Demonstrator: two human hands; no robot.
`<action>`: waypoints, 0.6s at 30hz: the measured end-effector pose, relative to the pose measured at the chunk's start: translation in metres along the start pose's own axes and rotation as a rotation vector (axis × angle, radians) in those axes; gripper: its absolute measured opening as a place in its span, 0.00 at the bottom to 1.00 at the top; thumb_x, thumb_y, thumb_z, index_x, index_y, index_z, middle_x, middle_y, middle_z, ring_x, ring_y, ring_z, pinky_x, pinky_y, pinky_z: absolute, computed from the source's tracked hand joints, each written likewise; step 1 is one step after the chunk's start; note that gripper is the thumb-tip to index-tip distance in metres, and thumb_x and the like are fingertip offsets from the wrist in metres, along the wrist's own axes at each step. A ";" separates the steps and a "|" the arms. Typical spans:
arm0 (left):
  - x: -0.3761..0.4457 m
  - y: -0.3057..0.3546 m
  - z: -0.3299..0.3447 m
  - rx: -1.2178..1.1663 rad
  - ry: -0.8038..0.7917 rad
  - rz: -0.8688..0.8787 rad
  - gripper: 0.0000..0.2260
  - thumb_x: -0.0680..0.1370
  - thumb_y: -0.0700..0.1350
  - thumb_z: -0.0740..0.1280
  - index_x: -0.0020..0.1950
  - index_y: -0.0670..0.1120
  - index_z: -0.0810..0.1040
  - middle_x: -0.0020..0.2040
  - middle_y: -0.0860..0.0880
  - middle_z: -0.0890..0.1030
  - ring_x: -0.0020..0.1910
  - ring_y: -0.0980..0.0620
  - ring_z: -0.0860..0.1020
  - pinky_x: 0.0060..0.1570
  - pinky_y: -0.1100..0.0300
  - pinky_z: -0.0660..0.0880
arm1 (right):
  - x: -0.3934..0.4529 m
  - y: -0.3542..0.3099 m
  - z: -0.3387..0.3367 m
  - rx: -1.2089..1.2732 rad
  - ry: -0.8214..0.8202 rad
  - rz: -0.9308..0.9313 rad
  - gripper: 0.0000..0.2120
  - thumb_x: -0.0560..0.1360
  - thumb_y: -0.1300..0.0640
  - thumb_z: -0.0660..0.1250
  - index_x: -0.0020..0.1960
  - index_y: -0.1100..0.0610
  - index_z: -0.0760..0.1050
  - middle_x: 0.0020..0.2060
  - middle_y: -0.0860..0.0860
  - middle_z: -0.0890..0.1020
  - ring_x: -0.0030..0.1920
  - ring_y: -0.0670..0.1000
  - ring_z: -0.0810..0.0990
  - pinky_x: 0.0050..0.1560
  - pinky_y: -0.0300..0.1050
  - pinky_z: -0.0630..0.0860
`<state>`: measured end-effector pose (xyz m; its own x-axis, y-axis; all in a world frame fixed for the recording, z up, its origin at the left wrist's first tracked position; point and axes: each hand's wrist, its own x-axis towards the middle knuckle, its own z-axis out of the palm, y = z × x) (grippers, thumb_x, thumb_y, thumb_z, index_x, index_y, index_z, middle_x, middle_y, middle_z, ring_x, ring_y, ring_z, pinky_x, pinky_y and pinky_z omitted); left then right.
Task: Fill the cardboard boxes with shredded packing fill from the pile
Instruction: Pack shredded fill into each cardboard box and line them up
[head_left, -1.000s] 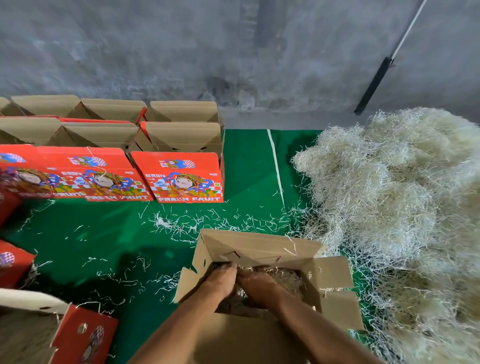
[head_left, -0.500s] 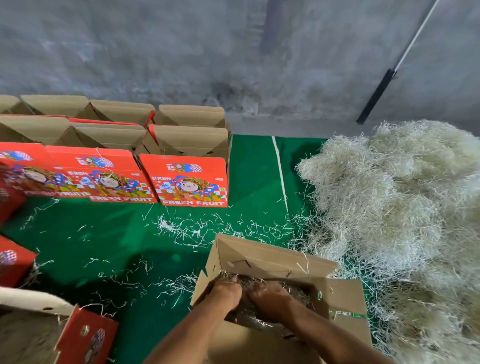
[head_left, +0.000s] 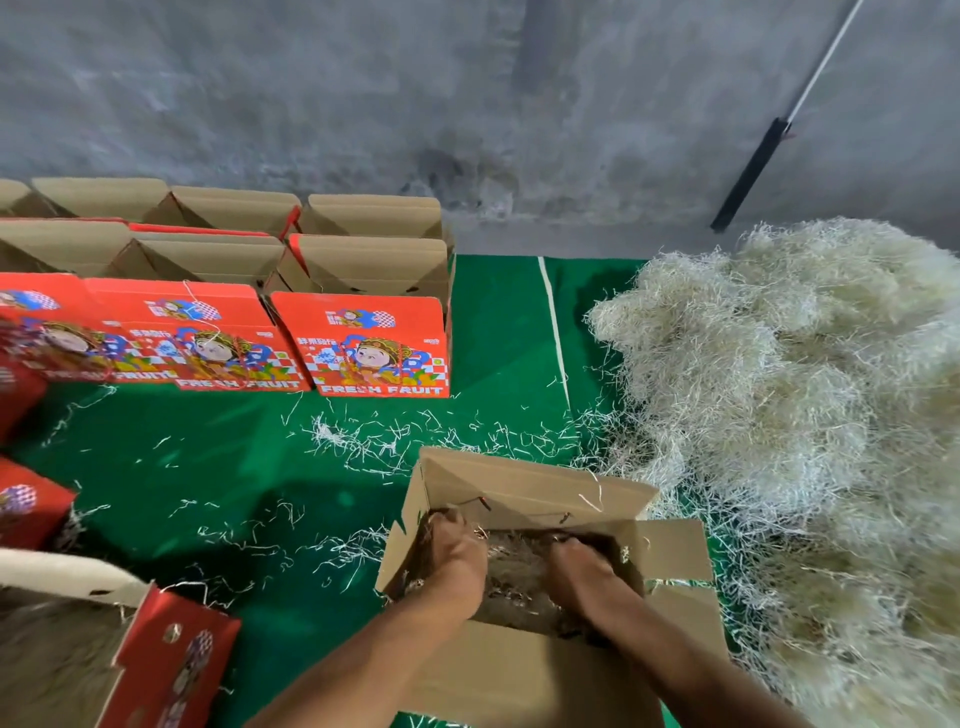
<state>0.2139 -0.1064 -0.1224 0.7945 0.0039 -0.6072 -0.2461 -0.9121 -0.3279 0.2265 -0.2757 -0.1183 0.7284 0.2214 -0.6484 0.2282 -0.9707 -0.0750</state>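
Box in use: an open cardboard box sits on the green mat, flaps up, just left of the pile.
Fill in the box: shredded fill lies inside, between the two hands.
Left hand: down inside the box at its left wall, on the fill; the fingers are buried in the shreds, so I cannot tell whether they are spread or gripping.
Right hand: inside the box toward its right side, fingers bent down into the fill; they seem to press it, though the tips are hidden.
Pile: a big heap of pale shredded fill on the right, touching the box's right flap.
Loose shreds: scattered over the mat beyond the box.
Other boxes: red printed boxes in rows at the far left, lids open.
Near left: another box, fill inside it.
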 end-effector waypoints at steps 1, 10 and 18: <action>-0.001 0.003 -0.002 0.023 -0.005 0.023 0.21 0.81 0.43 0.65 0.74 0.47 0.70 0.62 0.44 0.71 0.59 0.48 0.68 0.54 0.52 0.68 | 0.001 -0.003 0.004 -0.013 -0.044 0.012 0.20 0.77 0.53 0.67 0.68 0.59 0.75 0.65 0.58 0.78 0.64 0.58 0.78 0.65 0.48 0.73; 0.007 0.014 0.012 -0.086 -0.014 0.314 0.29 0.77 0.33 0.66 0.77 0.37 0.63 0.80 0.41 0.56 0.80 0.43 0.53 0.78 0.48 0.50 | -0.006 -0.002 0.015 0.018 -0.060 -0.078 0.48 0.71 0.41 0.73 0.81 0.56 0.50 0.77 0.63 0.58 0.76 0.64 0.60 0.76 0.54 0.56; -0.001 0.009 0.013 -0.413 0.177 0.227 0.25 0.76 0.31 0.65 0.73 0.41 0.70 0.77 0.41 0.64 0.76 0.42 0.63 0.77 0.47 0.57 | -0.015 -0.012 -0.012 -0.040 -0.013 -0.076 0.15 0.79 0.64 0.65 0.65 0.62 0.77 0.63 0.59 0.80 0.64 0.59 0.79 0.65 0.52 0.75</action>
<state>0.2040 -0.1094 -0.1342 0.8373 -0.2506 -0.4859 -0.2119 -0.9681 0.1340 0.2209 -0.2664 -0.0986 0.7000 0.2924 -0.6516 0.3081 -0.9467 -0.0939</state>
